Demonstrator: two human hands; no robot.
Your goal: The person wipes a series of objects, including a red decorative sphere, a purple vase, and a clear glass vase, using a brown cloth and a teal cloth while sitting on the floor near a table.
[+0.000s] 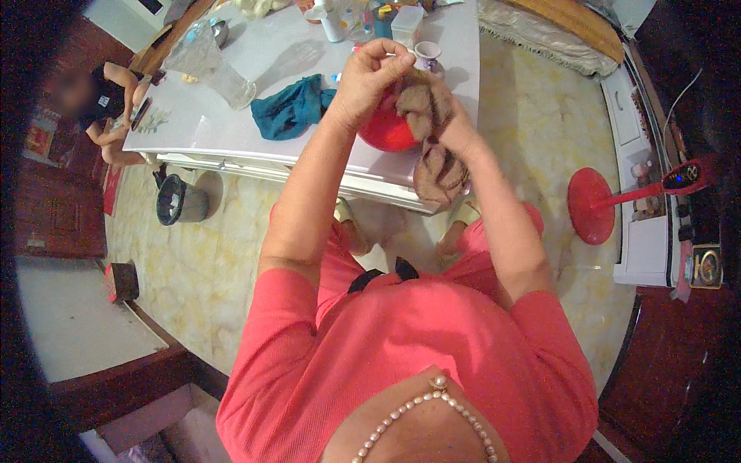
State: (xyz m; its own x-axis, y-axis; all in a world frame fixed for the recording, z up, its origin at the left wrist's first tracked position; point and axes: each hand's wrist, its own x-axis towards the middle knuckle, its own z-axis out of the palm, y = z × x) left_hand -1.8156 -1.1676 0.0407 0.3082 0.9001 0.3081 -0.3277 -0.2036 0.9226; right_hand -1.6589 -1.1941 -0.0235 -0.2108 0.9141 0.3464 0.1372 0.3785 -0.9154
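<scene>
A brown, thin cloth (441, 176), perhaps a stocking or sock, is bunched in my right hand (454, 118) and hangs down past the table's front edge. My left hand (370, 78) has its thumb and forefinger pinched together at the upper end of that cloth; the exact grip is partly hidden by the fingers. Below and between both hands, a red bowl (389, 132) rests on the white table (226, 130), mostly covered by my hands and the cloth. To the left of the bowl lies a crumpled teal cloth (286, 110).
A clear plastic bag (211, 63), a white bottle (333, 26), a clear plastic container (407, 26) and a small white cup (428, 51) stand farther back. Another person (113, 104) sits at the left. A bin (194, 199) and a red round-based stand (590, 205) are on the floor.
</scene>
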